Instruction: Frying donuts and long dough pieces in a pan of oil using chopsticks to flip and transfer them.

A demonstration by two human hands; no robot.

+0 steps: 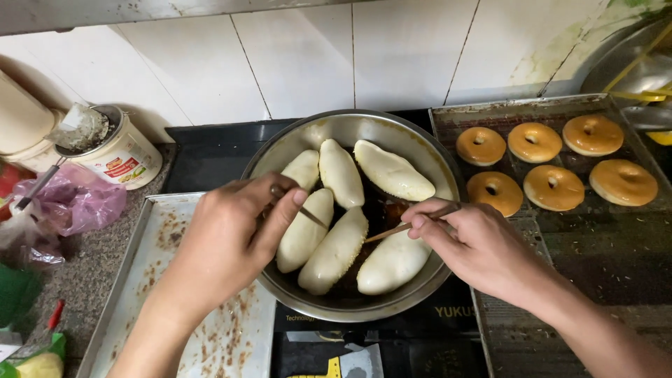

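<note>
A round metal pan (413, 143) sits on a black cooktop, holding several pale oblong dough pieces (334, 250) in dark oil. My left hand (227, 241) grips a thin stick (309, 215) whose tip rests on a dough piece at the pan's left side. My right hand (476, 245) grips a wooden stick (392, 229) that points left and touches the dough in the pan's middle. Both hands hover over the pan's near rim.
A tray with a wire rack (595, 231) at right carries several golden fried doughnuts (553, 187). An oil-stained metal tray (154, 280) lies at left. A white tub (122, 150), a pink plastic bag (77, 199) and a tiled wall stand behind.
</note>
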